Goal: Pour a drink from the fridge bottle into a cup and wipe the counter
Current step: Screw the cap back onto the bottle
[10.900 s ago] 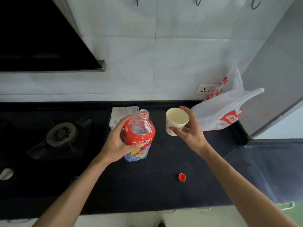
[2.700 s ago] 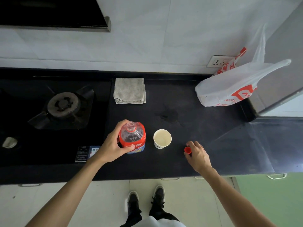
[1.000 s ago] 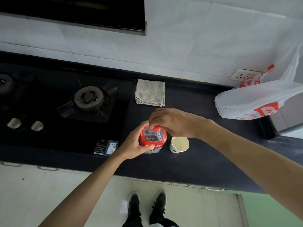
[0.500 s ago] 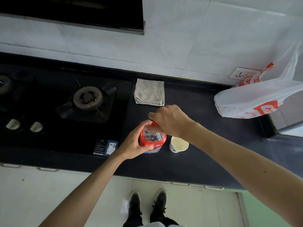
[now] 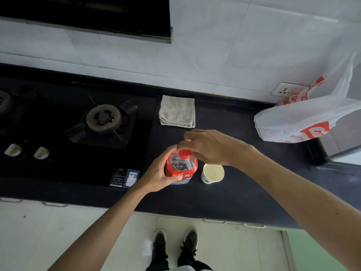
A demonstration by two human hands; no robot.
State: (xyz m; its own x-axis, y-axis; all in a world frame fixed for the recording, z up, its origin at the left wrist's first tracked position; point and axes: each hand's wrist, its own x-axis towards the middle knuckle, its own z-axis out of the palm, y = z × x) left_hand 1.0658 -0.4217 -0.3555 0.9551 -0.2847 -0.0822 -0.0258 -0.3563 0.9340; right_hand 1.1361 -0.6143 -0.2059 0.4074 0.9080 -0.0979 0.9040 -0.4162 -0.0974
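Observation:
A clear bottle (image 5: pixel 180 169) with a red label stands upright on the black counter (image 5: pixel 224 200) near its front edge. My left hand (image 5: pixel 158 177) is wrapped around the bottle's left side. The red cap (image 5: pixel 184 153) sits on the bottle's neck. My right hand (image 5: pixel 211 147) hovers over it, thumb and forefinger at the cap and the other fingers lifted and blurred. A white paper cup (image 5: pixel 213 174) holding pale liquid stands just right of the bottle. A folded grey cloth (image 5: pixel 177 111) lies at the back of the counter by the wall.
A gas hob with a burner (image 5: pixel 103 118) and two knobs (image 5: pixel 41 152) fills the counter's left half. A white and red plastic bag (image 5: pixel 304 122) sits at the back right under a wall socket (image 5: pixel 287 90). A range hood (image 5: pixel 97 14) hangs above the hob.
My right hand picked the red cap off the counter and put it on the bottle. In the last half second its fingers have lifted, so the cap now shows.

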